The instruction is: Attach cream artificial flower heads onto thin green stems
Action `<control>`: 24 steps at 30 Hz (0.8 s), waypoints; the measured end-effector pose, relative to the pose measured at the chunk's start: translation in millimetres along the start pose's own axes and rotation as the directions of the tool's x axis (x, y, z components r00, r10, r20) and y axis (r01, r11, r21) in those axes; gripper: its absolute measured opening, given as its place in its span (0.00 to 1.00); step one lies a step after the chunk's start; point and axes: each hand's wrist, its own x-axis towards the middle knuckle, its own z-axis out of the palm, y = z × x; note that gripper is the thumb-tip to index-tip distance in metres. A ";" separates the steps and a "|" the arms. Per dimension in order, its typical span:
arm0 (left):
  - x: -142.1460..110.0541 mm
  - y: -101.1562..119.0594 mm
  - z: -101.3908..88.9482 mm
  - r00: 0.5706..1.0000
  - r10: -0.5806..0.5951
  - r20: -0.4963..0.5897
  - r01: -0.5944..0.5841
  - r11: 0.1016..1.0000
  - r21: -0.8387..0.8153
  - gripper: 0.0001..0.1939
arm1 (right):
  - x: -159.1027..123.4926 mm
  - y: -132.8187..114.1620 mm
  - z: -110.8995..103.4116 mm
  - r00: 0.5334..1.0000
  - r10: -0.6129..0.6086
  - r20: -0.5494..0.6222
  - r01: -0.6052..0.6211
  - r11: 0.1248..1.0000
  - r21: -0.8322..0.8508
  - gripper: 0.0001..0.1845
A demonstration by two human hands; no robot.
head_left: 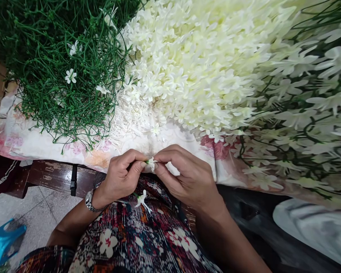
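Below heaped white blossoms (pixel 204 64), 2 hands, left hand (pixel 122 176) and right hand (pixel 187 176), apparently pinch-grip 1 small flower (pixel 151 163) between closed fingertips.

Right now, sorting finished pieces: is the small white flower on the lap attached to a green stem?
Yes, the small white artificial flower lying on the patterned lap shows a short green stem.

A silver wristwatch (pixel 89 201) on the left wrist; dark floral-patterned dress (pixel 139 242) below.

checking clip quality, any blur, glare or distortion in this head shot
Head view: the hands, left hand and right hand, and the small white flower they pinch look sharp; the flower heap is bright, near washed out; right-edge blossoms smear and stretch.
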 end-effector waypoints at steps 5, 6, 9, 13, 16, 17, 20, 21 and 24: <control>0.5 -5.9 -0.9 0.989 0.140 -0.040 -0.136 0.986 0.095 0.04 | 1.1 1.5 4.4 1.000 -0.022 0.000 0.022 0.999 -0.037 0.04; 0.7 -7.5 -0.7 0.984 0.172 -0.042 -0.166 0.979 0.116 0.04 | 1.2 1.8 5.1 1.000 -0.028 -0.001 0.028 0.999 -0.043 0.04; 0.7 -11.8 0.4 0.970 0.239 -0.040 -0.230 0.960 0.162 0.04 | 1.4 2.6 6.7 0.999 -0.035 0.010 0.035 0.997 -0.061 0.05; 0.5 -14.9 2.5 0.972 0.231 -0.035 -0.219 0.954 0.205 0.05 | 0.7 3.8 9.9 0.999 -0.034 0.014 0.035 0.995 -0.091 0.05; 0.7 -15.8 3.4 0.972 0.226 -0.065 -0.210 0.957 0.200 0.06 | -0.5 5.7 14.3 0.999 -0.043 -0.009 0.042 0.993 -0.108 0.05; 0.8 -16.1 3.6 0.972 0.224 -0.074 -0.206 0.959 0.197 0.06 | -0.9 6.4 15.9 0.999 -0.044 -0.017 0.042 0.993 -0.108 0.05; 1.1 -16.9 3.3 0.975 0.208 -0.077 -0.189 0.962 0.198 0.06 | -1.3 8.1 19.4 0.999 -0.031 -0.026 0.029 0.996 -0.080 0.05; 1.2 -17.3 3.0 0.977 0.202 -0.073 -0.184 0.962 0.201 0.06 | -1.2 8.4 20.0 0.999 -0.024 -0.023 0.023 0.998 -0.065 0.05; 1.4 -18.6 2.4 0.977 0.203 -0.066 -0.186 0.961 0.204 0.05 | -0.3 8.8 20.3 1.000 -0.010 -0.006 0.010 1.000 -0.030 0.05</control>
